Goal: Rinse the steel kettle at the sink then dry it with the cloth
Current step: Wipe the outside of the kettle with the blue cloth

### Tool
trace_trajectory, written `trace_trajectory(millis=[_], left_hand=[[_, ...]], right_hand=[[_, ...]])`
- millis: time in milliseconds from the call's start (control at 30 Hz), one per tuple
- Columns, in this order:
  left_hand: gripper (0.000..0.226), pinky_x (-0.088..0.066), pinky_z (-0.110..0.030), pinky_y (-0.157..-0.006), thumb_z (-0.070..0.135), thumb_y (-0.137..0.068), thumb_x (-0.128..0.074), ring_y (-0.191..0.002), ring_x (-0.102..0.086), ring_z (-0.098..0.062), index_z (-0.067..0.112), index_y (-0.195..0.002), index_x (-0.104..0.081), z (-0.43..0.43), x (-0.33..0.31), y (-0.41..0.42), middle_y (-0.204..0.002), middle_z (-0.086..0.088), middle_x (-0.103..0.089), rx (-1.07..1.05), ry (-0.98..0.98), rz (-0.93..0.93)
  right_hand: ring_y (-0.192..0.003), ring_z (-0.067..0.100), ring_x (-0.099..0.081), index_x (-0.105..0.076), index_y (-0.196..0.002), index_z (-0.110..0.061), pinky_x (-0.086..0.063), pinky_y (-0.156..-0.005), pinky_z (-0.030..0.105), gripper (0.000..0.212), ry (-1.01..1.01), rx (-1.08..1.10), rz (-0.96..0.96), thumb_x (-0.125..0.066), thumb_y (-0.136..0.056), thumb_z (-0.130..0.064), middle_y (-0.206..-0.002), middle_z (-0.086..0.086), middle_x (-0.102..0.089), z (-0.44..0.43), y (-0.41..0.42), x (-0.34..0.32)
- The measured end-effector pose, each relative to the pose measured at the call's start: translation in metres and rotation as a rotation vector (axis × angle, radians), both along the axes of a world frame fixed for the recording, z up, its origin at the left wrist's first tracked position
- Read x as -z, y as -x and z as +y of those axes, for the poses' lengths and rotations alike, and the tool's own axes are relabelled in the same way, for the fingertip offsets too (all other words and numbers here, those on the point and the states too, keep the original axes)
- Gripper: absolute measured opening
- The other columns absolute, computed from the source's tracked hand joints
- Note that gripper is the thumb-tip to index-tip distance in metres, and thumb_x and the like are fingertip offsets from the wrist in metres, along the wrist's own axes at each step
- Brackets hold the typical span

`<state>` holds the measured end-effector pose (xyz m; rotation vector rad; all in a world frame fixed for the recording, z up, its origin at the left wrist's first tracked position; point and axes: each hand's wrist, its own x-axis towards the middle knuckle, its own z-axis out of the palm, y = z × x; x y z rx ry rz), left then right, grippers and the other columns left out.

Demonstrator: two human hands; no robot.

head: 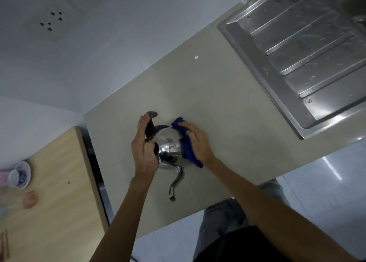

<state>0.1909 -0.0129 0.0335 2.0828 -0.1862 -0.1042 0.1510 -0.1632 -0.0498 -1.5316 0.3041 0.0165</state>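
Note:
The steel kettle (pixel 170 148) stands on the beige counter (pixel 208 107), its long curved spout pointing toward me. My left hand (pixel 145 148) grips the kettle's black handle from the left. My right hand (pixel 195 140) presses a dark blue cloth (pixel 187 146) against the kettle's right side; the cloth is bunched under my fingers. The kettle's far side is hidden by my hands.
A wet steel sink drainboard (pixel 309 59) fills the upper right, with the basin at the far corner. A wooden table (pixel 53 192) to the left holds a patterned bowl (pixel 20 175) and cups. Wall sockets (pixel 50 20) are on the back wall.

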Motion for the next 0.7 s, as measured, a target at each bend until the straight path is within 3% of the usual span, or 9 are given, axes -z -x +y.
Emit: trace_trajectory(millis=[67,133,200,300,367,433,533,633,700], left_hand=[[0.066,-0.035,-0.063,-0.111,-0.007,-0.078,-0.031,-0.137,-0.045,-0.04,-0.003,-0.142,-0.045,0.0,0.001,-0.002,-0.141,-0.019,-0.055,0.047,-0.001,-0.018],[0.064,-0.035,-0.061,-0.113,-0.007,-0.079,-0.031,-0.138,-0.045,-0.036,-0.003,-0.141,-0.046,0.001,0.003,0.0,-0.142,-0.015,-0.056,0.041,0.004,-0.035],[0.064,-0.034,-0.044,-0.118,-0.01,-0.079,-0.03,-0.141,-0.044,-0.015,0.0,-0.141,-0.046,-0.002,0.0,0.002,-0.143,0.008,-0.057,0.008,0.014,-0.041],[0.068,-0.038,-0.016,-0.108,-0.02,-0.078,-0.027,-0.128,-0.047,0.01,0.007,-0.138,-0.044,-0.011,-0.007,0.006,-0.131,0.035,-0.057,-0.011,0.063,0.006],[0.066,-0.039,-0.02,-0.108,-0.019,-0.079,-0.028,-0.128,-0.05,0.004,0.004,-0.138,-0.046,-0.012,-0.008,0.005,-0.133,0.024,-0.059,-0.012,0.075,0.003],[0.065,-0.04,-0.028,-0.109,-0.016,-0.079,-0.031,-0.132,-0.05,-0.007,0.003,-0.139,-0.048,-0.008,-0.006,0.002,-0.136,0.011,-0.059,-0.006,0.067,-0.01],[0.065,-0.036,-0.039,-0.116,-0.012,-0.079,-0.033,-0.137,-0.046,-0.009,0.009,-0.139,-0.049,-0.003,-0.002,0.001,-0.138,0.017,-0.058,-0.036,0.071,0.004],[0.065,-0.03,-0.051,-0.12,-0.005,-0.078,-0.031,-0.143,-0.041,-0.023,-0.001,-0.141,-0.048,-0.002,-0.001,0.002,-0.145,-0.011,-0.054,-0.079,0.078,0.024],[0.064,-0.03,-0.052,-0.119,-0.003,-0.079,-0.031,-0.142,-0.042,-0.026,-0.002,-0.141,-0.047,-0.004,-0.003,0.003,-0.145,-0.016,-0.053,-0.08,0.08,0.023]], right_hand=[[-0.115,0.01,-0.059,-0.069,-0.124,-0.006,-0.043,-0.109,0.037,0.044,-0.004,-0.087,0.052,-0.036,-0.095,-0.005,-0.124,0.0,-0.066,-0.011,-0.017,0.0],[-0.117,0.01,-0.057,-0.069,-0.125,-0.007,-0.041,-0.11,0.033,0.044,-0.033,-0.033,0.028,-0.037,-0.094,-0.004,-0.127,0.003,-0.067,-0.002,-0.01,-0.007],[-0.133,0.014,-0.049,-0.061,-0.135,-0.006,-0.031,-0.119,0.029,0.043,-0.013,0.088,-0.022,-0.039,-0.098,-0.006,-0.14,0.008,-0.061,0.02,0.018,-0.012],[-0.153,0.02,-0.025,-0.038,-0.152,-0.008,-0.014,-0.126,0.028,0.046,0.013,0.129,-0.033,-0.037,-0.106,-0.014,-0.16,0.008,-0.038,0.046,0.058,-0.011],[-0.152,0.017,-0.025,-0.035,-0.153,-0.01,-0.015,-0.126,0.026,0.047,-0.035,0.105,-0.028,-0.036,-0.107,-0.016,-0.161,0.005,-0.035,0.043,0.058,-0.002],[-0.143,0.014,-0.04,-0.046,-0.147,-0.007,-0.026,-0.122,0.027,0.044,-0.075,0.094,0.012,-0.036,-0.106,-0.017,-0.152,0.005,-0.048,0.027,0.036,0.006],[-0.124,0.02,-0.056,-0.064,-0.132,-0.006,-0.038,-0.114,0.037,0.039,-0.04,-0.062,0.091,-0.038,-0.103,-0.014,-0.135,0.011,-0.064,0.0,-0.011,0.011],[-0.118,0.025,-0.06,-0.069,-0.127,-0.01,-0.042,-0.109,0.039,0.037,-0.003,-0.189,0.136,-0.039,-0.105,-0.011,-0.133,0.013,-0.067,-0.008,-0.039,0.003],[-0.117,0.026,-0.059,-0.067,-0.128,-0.009,-0.042,-0.108,0.038,0.038,0.074,-0.174,0.07,-0.037,-0.105,-0.012,-0.132,0.014,-0.067,-0.003,-0.036,-0.013]])
